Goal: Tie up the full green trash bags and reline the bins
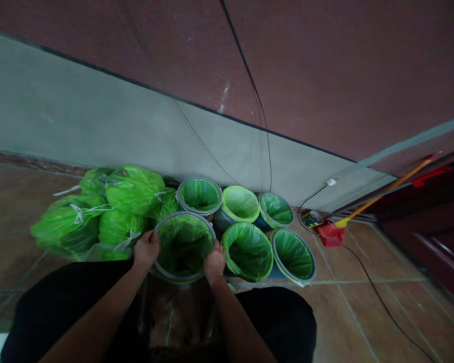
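Legs: black trousers (276,322) fill the bottom of the view on both sides, with bare forearms reaching forward between them.
Left hand (146,249): half closed, fingers curled over the grey rim of the nearest bucket at its left side.
Right hand (214,262): partly closed on the same rim at its right side, apparently gripping it; the fingertips are partly hidden.
Nearest bucket (183,247): at the front of the group, between the hands, tilted slightly, its green plastic liner sagging inside under a grey rim.
Lined buckets: five more stand just beyond it, close together in two rows. Three show a grey rim over the liner, as on the back-left bucket (199,195); on two, such as the front-middle bucket (247,251), green liner covers the rim.
Tied bags: a heap of full green plastic bags (119,227) lies left of the buckets, with knotted necks and white ties, at least five in all.
Nearby: a red dustpan (329,234) with a yellow-handled broom (378,194) lies right of the buckets on the tile floor (336,317). A black cable (382,307) crosses the tiles, and a white socket (330,182) sits low on the grey wall base (79,111).
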The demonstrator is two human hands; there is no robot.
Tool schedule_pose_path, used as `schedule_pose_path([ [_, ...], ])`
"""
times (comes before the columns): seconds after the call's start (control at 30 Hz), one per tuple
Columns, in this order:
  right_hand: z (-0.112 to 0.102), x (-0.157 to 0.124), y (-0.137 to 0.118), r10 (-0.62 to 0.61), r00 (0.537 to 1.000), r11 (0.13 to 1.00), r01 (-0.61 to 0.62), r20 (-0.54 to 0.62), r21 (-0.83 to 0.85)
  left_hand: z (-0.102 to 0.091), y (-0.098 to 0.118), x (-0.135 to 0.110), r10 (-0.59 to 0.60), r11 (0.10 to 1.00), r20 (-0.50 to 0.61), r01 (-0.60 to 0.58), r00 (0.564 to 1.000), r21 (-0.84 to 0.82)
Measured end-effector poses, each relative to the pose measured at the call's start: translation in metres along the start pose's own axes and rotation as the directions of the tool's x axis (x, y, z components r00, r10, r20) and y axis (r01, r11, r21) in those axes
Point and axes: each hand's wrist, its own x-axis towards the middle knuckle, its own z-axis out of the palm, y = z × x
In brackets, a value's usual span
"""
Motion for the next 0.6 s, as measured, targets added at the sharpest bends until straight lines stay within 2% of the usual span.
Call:
schedule_pose_path([
  [0.1,0.001,0.001,0.001,-0.001,0.999,0.999,0.003,0.043,-0.044,-0.005,-0.002,0.004,0.040,0.918,0.039,-0.052,0.998,0.392],
  [0.17,0.002,0.000,0.002,0.000,0.997,0.998,0.005,0.076,-0.067,-0.007,-0.002,0.005,-0.013,0.845,0.071,-0.027,0.997,0.534],
  [0.3,0.008,-0.002,0.001,0.015,0.997,0.998,-0.010,0.079,-0.062,-0.006,0.002,0.004,-0.153,0.841,0.061,0.098,0.986,0.532],
  [0.6,0.023,-0.019,-0.002,0.070,0.997,0.975,-0.077,0.038,0.207,-0.006,-0.005,0.016,-0.148,0.894,0.006,0.131,0.989,0.429],
])
